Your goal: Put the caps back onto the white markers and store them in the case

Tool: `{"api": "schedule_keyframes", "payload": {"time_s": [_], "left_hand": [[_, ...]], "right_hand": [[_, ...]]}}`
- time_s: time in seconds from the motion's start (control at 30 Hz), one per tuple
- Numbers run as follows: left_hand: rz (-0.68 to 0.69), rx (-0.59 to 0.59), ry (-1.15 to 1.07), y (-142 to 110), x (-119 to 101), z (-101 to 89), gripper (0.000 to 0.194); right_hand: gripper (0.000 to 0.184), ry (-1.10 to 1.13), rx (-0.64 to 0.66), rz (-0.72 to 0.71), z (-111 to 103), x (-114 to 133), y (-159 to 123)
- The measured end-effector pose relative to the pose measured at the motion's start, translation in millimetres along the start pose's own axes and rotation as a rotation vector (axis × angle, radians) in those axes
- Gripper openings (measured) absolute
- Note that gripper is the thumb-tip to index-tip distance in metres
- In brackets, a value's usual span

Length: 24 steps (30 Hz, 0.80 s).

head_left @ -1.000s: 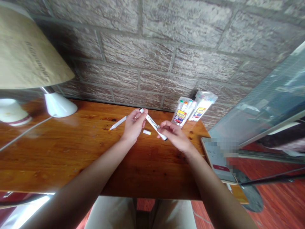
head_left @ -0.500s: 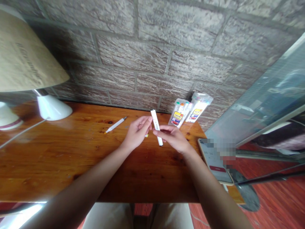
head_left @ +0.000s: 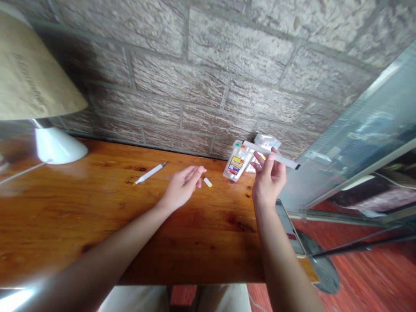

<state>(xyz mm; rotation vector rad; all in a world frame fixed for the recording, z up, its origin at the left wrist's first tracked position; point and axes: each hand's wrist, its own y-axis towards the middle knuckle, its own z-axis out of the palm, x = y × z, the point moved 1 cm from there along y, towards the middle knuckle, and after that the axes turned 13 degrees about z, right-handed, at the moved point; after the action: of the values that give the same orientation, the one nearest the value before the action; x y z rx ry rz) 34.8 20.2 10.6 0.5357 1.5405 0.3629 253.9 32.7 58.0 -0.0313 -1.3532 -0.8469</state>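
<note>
My right hand (head_left: 269, 180) is raised near the wall and pinches a white marker (head_left: 271, 154), held almost level with its dark end pointing right. Behind that marker lie two clear packs of markers (head_left: 236, 162) leaning against the brick wall. My left hand (head_left: 182, 186) rests low over the wooden table (head_left: 97, 216) with its fingers loosely spread and nothing in them. A small white and yellow cap (head_left: 208, 182) lies just right of its fingertips. Another white marker (head_left: 150, 173) with a yellow tip lies on the table to the left.
A lamp with a beige shade (head_left: 29, 78) and white base (head_left: 56, 146) stands at the far left, its cord trailing over the table. A phone (head_left: 290, 232) lies at the table's right edge by my right forearm. A glass panel (head_left: 357, 143) rises on the right.
My right hand lifted the marker up and to the right, turning it level. My left hand let go of it and dropped toward the table. The cap now shows beside the left fingertips.
</note>
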Motion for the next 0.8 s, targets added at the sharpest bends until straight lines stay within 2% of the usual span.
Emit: {"api": "schedule_keyframes", "payload": {"time_s": [0.37,0.5,0.6,0.7,0.8], "left_hand": [[0.016,0.003,-0.005,-0.3,0.5,0.4,0.047],[0.006,0.0,-0.015,-0.3,-0.3,1.4,0.046],[0.009,-0.001,-0.013,0.2,-1.4,1.7,0.046],[0.012,0.0,-0.003,0.7,-1.6,1.4,0.046],[0.014,0.013,0.004,0.3,-0.6,1.4,0.045]], "right_hand": [[0.051,-0.25,0.014,0.024,-0.8,-2.5,-2.4],[0.048,-0.224,0.067,0.001,1.5,-2.9,-4.2],[0.046,-0.126,0.115,-0.013,2.9,-3.1,-5.2],[0.05,-0.058,0.159,-0.028,3.9,-2.3,-6.2],[0.056,-0.088,0.149,-0.033,4.0,0.2,-7.3]]}}
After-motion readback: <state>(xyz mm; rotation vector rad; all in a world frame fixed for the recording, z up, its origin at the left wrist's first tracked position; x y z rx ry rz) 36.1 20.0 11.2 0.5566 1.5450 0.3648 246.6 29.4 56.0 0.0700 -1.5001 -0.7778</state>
